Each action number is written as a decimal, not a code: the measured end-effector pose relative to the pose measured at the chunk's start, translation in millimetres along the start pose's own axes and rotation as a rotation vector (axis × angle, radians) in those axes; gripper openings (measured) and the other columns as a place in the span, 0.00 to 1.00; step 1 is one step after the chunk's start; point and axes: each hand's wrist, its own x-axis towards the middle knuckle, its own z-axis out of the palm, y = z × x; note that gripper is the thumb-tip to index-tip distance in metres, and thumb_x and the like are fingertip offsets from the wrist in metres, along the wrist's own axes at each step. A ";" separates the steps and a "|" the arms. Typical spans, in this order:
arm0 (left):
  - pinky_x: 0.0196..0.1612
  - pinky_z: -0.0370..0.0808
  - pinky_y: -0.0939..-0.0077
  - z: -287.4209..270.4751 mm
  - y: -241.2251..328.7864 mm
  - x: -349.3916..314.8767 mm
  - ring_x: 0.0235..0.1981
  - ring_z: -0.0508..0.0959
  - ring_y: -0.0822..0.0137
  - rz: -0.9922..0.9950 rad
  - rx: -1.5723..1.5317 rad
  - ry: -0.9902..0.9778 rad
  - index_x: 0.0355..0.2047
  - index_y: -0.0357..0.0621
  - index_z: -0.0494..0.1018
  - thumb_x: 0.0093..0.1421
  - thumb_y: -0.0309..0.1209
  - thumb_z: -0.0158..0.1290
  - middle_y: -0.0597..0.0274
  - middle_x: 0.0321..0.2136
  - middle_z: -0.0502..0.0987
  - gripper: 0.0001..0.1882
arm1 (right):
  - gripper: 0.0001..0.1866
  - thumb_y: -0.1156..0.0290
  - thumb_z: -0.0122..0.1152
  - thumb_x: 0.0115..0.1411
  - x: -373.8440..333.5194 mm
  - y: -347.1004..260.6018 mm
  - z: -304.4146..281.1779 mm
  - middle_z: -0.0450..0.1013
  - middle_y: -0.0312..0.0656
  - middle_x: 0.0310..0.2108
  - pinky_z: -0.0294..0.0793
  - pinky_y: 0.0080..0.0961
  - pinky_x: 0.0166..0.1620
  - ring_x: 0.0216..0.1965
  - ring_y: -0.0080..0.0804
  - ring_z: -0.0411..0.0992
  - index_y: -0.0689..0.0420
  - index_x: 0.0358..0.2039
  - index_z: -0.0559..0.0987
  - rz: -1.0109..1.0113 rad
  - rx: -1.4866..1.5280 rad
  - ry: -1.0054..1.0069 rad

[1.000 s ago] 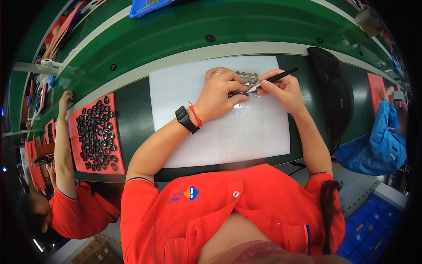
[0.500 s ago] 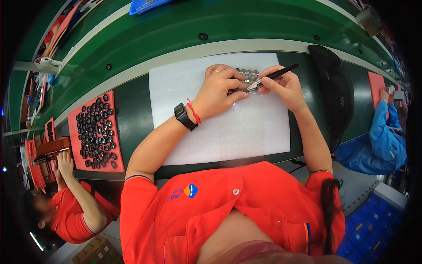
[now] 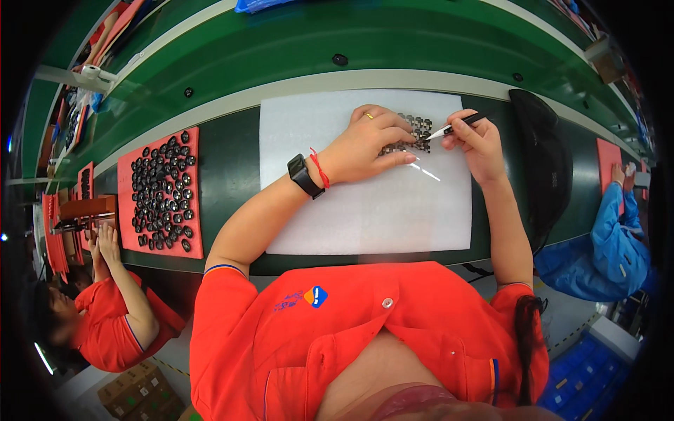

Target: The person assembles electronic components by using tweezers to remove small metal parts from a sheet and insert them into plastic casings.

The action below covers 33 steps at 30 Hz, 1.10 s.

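Observation:
Small dark metallic parts (image 3: 421,125) lie in rows near the far edge of a white foam sheet (image 3: 358,217). My left hand (image 3: 368,144) rests over the left side of these parts, its fingers stretched out and the thumb apart from them. It partly hides the rows. In my right hand (image 3: 479,149) is a pair of tweezers (image 3: 469,121) with a black handle and pale, narrow tips. Those tips reach to the right side of the rows; whether they grip a part is too small to tell. Thin bright glints show on the sheet below the parts.
On the left, a red foam mat (image 3: 195,238) bears many glossy black round pieces. A black bag (image 3: 544,165) lies right of the sheet. Co-workers sit at both sides, one in a red shirt (image 3: 116,333), one in a blue gown (image 3: 597,245). A green panel (image 3: 421,45) stands behind.
The tweezers' tips have moved away from my left thumb to the right side of the rows. My left fingers have straightened over the parts. The whole view has shifted slightly.

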 end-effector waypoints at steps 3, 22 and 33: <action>0.53 0.62 0.65 -11.1 -2.8 6.1 0.47 0.71 0.58 -0.112 -0.192 0.000 0.40 0.44 0.76 0.53 0.34 0.59 0.59 0.41 0.75 0.14 | 0.09 0.70 0.55 0.61 2.1 2.2 -2.8 0.74 0.40 0.28 0.72 0.20 0.31 0.26 0.24 0.74 0.64 0.36 0.74 0.002 0.063 0.056; 0.39 0.71 0.67 -67.8 -92.7 15.4 0.33 0.75 0.55 -0.286 0.316 0.276 0.36 0.41 0.77 0.52 0.27 0.56 0.55 0.30 0.76 0.10 | 0.11 0.68 0.59 0.59 8.2 6.8 -1.5 0.75 0.43 0.27 0.75 0.21 0.32 0.26 0.27 0.75 0.64 0.34 0.76 0.037 0.056 0.030; 0.36 0.68 0.75 -42.5 -4.5 -29.4 0.29 0.68 0.65 -0.297 0.287 0.099 0.40 0.38 0.75 0.50 0.25 0.60 0.60 0.29 0.68 0.15 | 0.12 0.68 0.62 0.57 18.1 18.6 -9.6 0.76 0.44 0.28 0.77 0.20 0.29 0.25 0.28 0.77 0.65 0.35 0.77 0.021 0.185 0.010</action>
